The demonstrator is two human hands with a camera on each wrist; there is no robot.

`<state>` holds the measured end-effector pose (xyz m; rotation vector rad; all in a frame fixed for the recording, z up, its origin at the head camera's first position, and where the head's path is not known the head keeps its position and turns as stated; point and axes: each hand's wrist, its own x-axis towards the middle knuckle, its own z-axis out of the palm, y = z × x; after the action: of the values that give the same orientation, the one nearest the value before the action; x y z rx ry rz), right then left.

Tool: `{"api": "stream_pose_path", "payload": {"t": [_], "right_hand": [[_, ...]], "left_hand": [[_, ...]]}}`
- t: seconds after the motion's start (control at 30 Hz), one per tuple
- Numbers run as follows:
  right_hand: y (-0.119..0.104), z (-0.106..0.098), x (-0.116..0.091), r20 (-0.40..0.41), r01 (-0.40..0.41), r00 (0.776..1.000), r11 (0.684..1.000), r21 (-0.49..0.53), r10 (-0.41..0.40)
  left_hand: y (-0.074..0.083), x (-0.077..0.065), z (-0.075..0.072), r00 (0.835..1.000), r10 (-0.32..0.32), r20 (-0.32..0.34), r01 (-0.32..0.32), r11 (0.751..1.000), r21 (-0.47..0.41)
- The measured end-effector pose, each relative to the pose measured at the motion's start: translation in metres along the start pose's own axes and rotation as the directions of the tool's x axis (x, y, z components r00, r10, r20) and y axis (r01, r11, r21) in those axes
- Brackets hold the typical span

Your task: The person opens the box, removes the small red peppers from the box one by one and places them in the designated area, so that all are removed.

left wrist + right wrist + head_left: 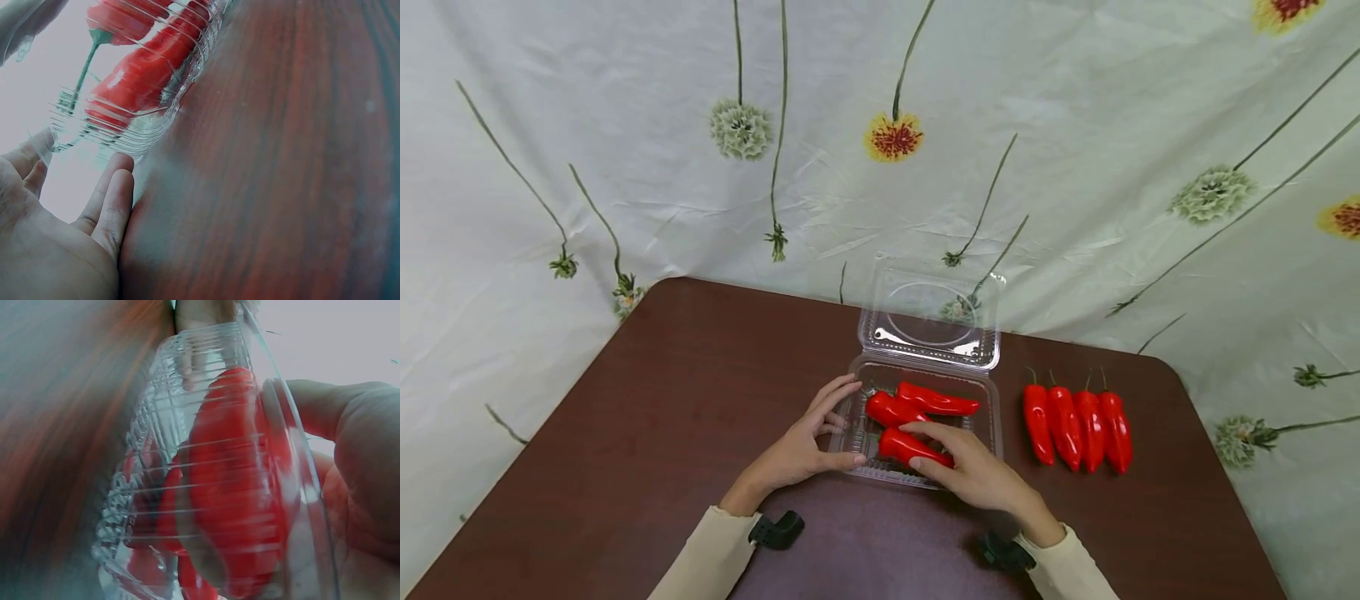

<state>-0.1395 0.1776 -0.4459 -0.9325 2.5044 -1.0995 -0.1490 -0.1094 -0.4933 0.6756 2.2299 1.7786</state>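
Observation:
A clear plastic clamshell box [997, 417] lies on the table with its lid [928, 321] standing up at the back. My right hand [981, 475] reaches over the box's front right and pinches a red chili pepper [897, 444] between thumb and fingers, low inside the box. Through the clear wall in the right wrist view that chili pepper [228, 469] shows lengthwise. Two more chili peppers, one at the back [943, 402] and one in the middle [891, 408], lie behind it. My left hand [801, 450] rests at the box's left side, fingers extended along the rim and thumb at the front left corner.
Several red chili peppers [1075, 425] with thin stems lie side by side on the dark brown table [700, 400], right of the box. A pale flower-print cloth [820, 167] hangs behind the table. Both wrists wear black bands, the left band [777, 530] near the front.

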Motion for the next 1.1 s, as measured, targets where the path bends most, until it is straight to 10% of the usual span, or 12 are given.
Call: {"api": "stream_pose_path", "payload": {"t": [1.1], "right_hand": [[-0.003,-0.048,-0.040,-0.247,-0.060,0.967,0.998,0.006,0.060]], "left_hand": [[-0.002,0.000,0.000,1.000,0.021,-0.005,-0.021,1.000,0.018]]}}
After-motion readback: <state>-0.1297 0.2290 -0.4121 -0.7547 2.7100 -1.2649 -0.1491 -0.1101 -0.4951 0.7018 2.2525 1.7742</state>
